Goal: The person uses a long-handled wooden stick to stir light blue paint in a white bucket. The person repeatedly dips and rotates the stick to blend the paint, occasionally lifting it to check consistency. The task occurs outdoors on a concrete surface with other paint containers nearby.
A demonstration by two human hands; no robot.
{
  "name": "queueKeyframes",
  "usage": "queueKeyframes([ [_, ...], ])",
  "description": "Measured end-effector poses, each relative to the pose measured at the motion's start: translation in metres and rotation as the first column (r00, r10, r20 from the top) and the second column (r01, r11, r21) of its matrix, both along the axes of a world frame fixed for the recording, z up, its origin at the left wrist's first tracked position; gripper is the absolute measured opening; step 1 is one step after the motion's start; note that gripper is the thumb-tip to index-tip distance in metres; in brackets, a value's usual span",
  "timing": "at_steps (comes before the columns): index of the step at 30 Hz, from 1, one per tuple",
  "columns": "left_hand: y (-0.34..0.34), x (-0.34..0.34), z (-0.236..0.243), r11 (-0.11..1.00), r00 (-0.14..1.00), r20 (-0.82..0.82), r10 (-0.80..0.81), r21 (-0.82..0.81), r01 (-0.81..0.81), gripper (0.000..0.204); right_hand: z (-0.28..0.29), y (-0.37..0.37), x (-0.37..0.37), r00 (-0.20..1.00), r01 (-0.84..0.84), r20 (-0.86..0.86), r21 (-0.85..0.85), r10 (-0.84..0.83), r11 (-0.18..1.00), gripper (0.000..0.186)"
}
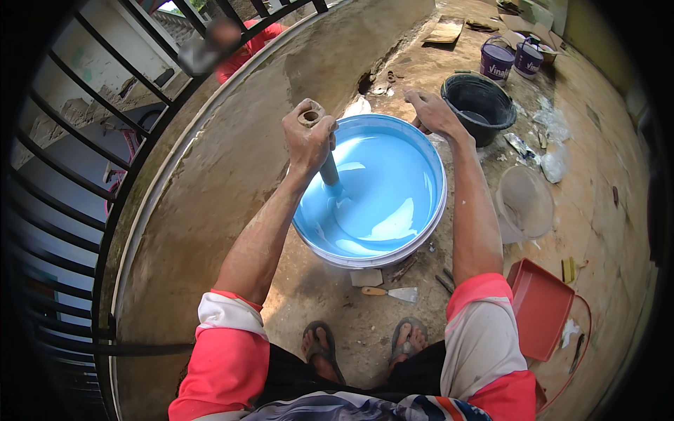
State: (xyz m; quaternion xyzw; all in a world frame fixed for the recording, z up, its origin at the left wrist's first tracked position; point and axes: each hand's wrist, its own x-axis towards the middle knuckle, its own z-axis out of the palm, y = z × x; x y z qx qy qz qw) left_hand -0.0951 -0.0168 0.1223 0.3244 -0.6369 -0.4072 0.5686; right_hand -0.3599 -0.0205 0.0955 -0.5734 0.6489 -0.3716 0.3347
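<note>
A large white bucket point(441, 214) full of glossy light-blue paint point(382, 189) stands in front of my feet. My left hand point(307, 137) is wrapped round the top of a grey hollow pipe point(328, 170), whose open end shows above the fist. The pipe leans at the left side of the bucket, its lower end dipping into the paint, with ripples around it. At the far right rim, my right hand point(432, 114) is closed on the bucket's edge; its fingertips are partly hidden.
A black bucket point(477, 105) stands just beyond my right hand, with purple pails point(497, 62) behind it. Rightward are a translucent tub point(525, 203), plastic bags point(554, 163) and a red tray point(539, 309). A scraper point(390, 292) lies near my feet. A person point(242, 49) is beyond the black railing point(105, 203).
</note>
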Motion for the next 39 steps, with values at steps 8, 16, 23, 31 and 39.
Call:
queueKeyframes([
  [8, 0.011, -0.086, -0.007, 0.994, 0.944, -0.324, -0.067, 0.063, 0.092, 0.011, -0.003, -0.006, 0.000, 0.998, -0.014, -0.058, -0.027, 0.012, 1.000, 0.071],
  [16, 0.049, -0.006, 0.010, 0.869, 0.918, -0.085, -0.387, 0.297, 0.395, 0.013, -0.002, -0.006, -0.008, 0.997, 0.067, -0.032, 0.002, -0.067, 0.998, 0.080],
  [23, -0.012, -0.017, -0.005, 0.988, 0.993, -0.046, 0.112, -0.101, -0.116, 0.010, 0.004, 0.001, 0.013, 0.997, 0.012, -0.081, 0.000, -0.012, 1.000, 0.076],
  [31, 0.039, -0.063, -0.006, 0.941, 0.937, -0.255, -0.240, 0.176, 0.289, 0.009, 0.001, -0.002, 0.006, 0.995, 0.034, -0.090, -0.020, -0.036, 0.999, 0.074],
  [39, 0.021, 0.003, -0.006, 0.999, 0.991, -0.129, 0.046, 0.009, -0.045, 0.009, 0.003, 0.005, 0.005, 0.995, 0.029, -0.096, 0.017, -0.027, 0.999, 0.071],
])
